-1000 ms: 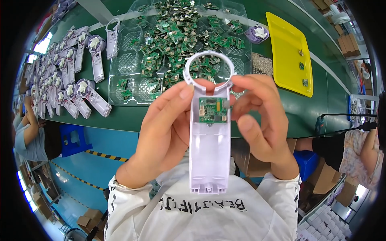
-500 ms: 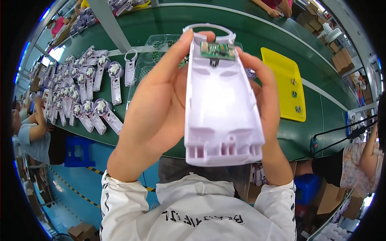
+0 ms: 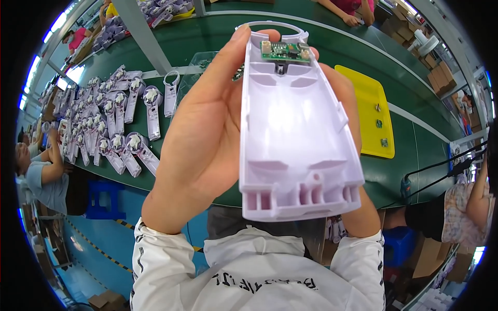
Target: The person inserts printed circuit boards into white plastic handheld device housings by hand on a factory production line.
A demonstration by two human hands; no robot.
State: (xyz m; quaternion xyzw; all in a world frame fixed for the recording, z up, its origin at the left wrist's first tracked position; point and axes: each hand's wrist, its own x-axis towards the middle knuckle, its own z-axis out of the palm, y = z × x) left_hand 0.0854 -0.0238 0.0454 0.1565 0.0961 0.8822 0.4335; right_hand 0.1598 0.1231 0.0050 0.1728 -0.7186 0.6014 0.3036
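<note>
Between my two hands is a pale lilac plastic housing half (image 3: 295, 129), held up close with its hollow inside showing and a ring at its far end. A small green circuit board (image 3: 286, 51) sits across the housing near that ring. My left hand (image 3: 207, 119) grips the housing's left side, thumb up by the ring. Along the right side my right hand (image 3: 340, 88) is wrapped, its fingers partly hidden behind the housing. One right fingertip shows beside the board's right end.
Rows of part-assembled lilac handheld units (image 3: 104, 111) cover the left of the green table (image 3: 415, 150). A yellow tray (image 3: 365, 98) with a few small parts lies right. Behind my left hand is a clear plastic tray (image 3: 199, 65). Co-workers sit around.
The housing has come slightly nearer and shifted a little to the right, so it looks larger. Both hands keep their hold, and the board stays in the same place in it.
</note>
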